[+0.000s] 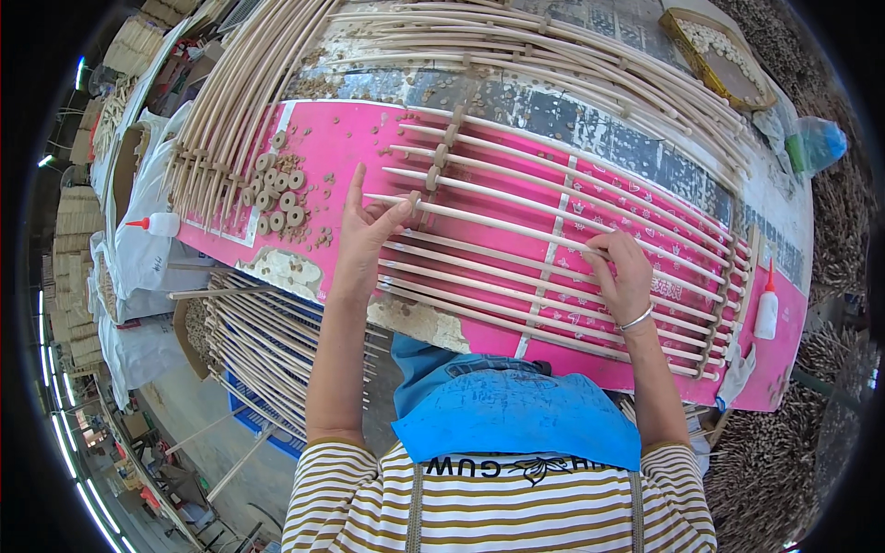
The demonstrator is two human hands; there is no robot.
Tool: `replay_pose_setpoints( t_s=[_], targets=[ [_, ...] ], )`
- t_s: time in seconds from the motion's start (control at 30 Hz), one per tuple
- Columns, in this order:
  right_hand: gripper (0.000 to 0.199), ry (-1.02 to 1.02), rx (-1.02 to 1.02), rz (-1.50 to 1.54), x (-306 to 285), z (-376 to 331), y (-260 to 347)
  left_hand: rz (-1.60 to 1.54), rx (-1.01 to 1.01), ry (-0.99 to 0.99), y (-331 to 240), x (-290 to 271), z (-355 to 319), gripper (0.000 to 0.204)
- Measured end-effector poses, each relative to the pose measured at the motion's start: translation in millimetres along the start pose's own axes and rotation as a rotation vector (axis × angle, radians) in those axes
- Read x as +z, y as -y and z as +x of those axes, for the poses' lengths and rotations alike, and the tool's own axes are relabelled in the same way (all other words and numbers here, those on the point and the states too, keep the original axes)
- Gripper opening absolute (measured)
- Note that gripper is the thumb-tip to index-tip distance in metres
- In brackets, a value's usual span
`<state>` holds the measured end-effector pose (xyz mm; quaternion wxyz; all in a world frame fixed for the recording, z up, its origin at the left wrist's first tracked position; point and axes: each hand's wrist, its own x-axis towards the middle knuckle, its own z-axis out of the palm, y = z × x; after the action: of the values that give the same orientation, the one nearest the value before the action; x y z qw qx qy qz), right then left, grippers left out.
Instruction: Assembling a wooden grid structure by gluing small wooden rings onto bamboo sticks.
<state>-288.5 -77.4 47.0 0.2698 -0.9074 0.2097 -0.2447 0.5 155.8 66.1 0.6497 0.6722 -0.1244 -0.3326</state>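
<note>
Pale wooden rods (498,219) lie side by side across a bright pink sheet (350,124). My left hand (371,226) is at the tapered left end of one rod, thumb against a small wooden ring (415,197) on it, its index finger pointing away. Further along the same rod, my right hand (621,275) pinches it between thumb and fingers. Similar rings (446,147) sit on the rods beyond, near their left ends. At the right ends a row of rings (719,318) crosses the rods. The nearer rods show bare left ends.
Loose round wooden rings (277,194) and small beads lie left of the rods. Glue bottles with red tips stand left (163,224) and right (766,309). More rod bundles (249,101) lie at the far side, near a tray of small pieces (719,57). Below left, rods (267,341) rest over a blue crate.
</note>
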Motion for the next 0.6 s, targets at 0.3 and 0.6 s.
replay_pose_setpoints(
  t_s=[0.3,0.6],
  targets=[
    [0.011,-0.001,0.013,-0.064,8,5,-7,0.665,0.331,-0.192,-13,2,-8,0.081],
    [0.012,0.014,0.019,-0.062,11,3,-10,1.201,0.733,-0.023,6,6,12,0.037]
  ],
)
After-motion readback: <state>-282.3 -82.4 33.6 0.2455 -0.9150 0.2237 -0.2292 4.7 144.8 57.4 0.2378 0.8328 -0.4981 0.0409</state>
